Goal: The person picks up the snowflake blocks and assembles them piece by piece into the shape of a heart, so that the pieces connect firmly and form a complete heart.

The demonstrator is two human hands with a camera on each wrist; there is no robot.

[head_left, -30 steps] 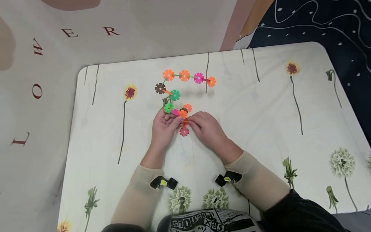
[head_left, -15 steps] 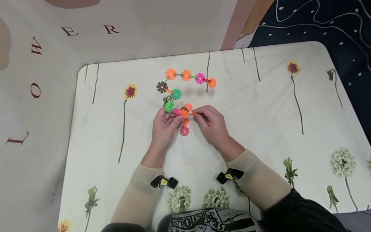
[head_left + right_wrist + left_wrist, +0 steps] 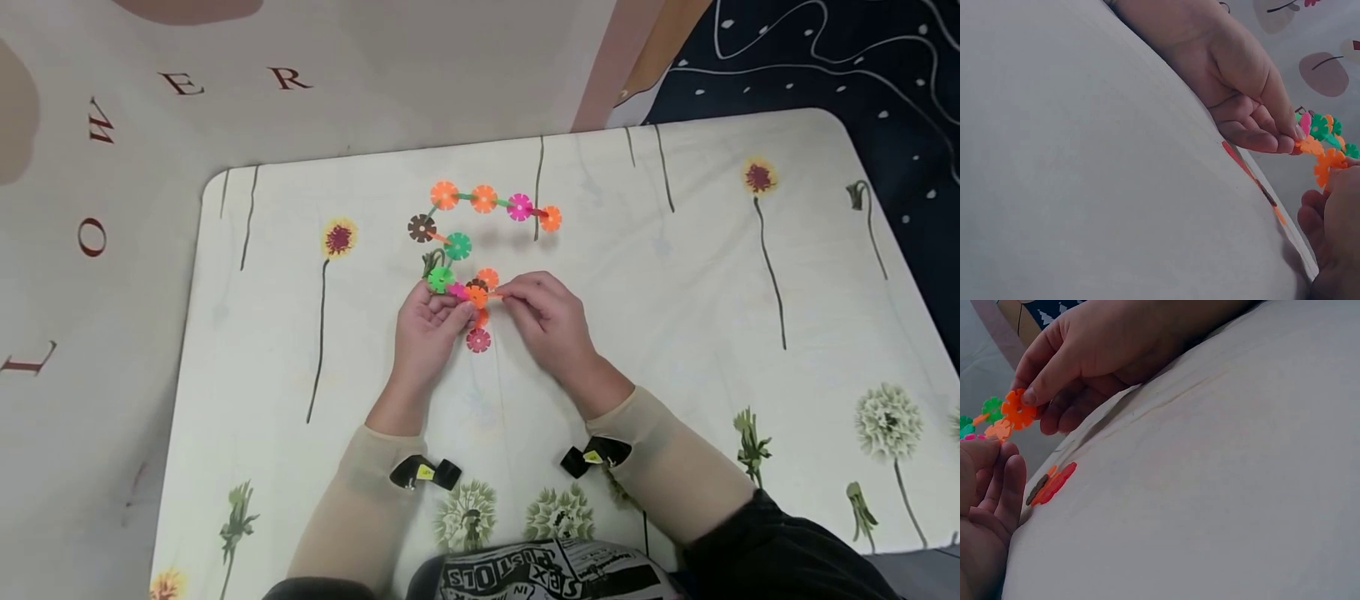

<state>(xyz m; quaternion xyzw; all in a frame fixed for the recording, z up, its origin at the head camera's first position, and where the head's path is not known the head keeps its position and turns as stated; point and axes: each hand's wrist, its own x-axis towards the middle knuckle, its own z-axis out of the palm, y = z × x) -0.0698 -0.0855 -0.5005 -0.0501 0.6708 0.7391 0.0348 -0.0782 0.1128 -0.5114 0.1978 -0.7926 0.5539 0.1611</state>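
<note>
At the left, a printed flower (image 3: 340, 239) marks the surface (image 3: 270, 350). The left hand (image 3: 423, 333) comes next, its thumb and fingers clamped on the near end of a chain (image 3: 483, 198) of slotted discs. From that grip the chain runs through pink and light green to a green disc (image 3: 457, 246), then a brown disc (image 3: 422, 227), with edge-on discs linking some of them. It then bends right through two orange discs and a pink disc (image 3: 520, 207) to an orange end disc (image 3: 551, 218). Between the hands, low on the surface, lie a few more discs: red (image 3: 478, 340), orange and brown. The right hand (image 3: 551, 325) pinches an orange disc (image 3: 1020, 409) between thumb and fingers, right beside the chain's held end; whether the two are joined I cannot tell.
</note>
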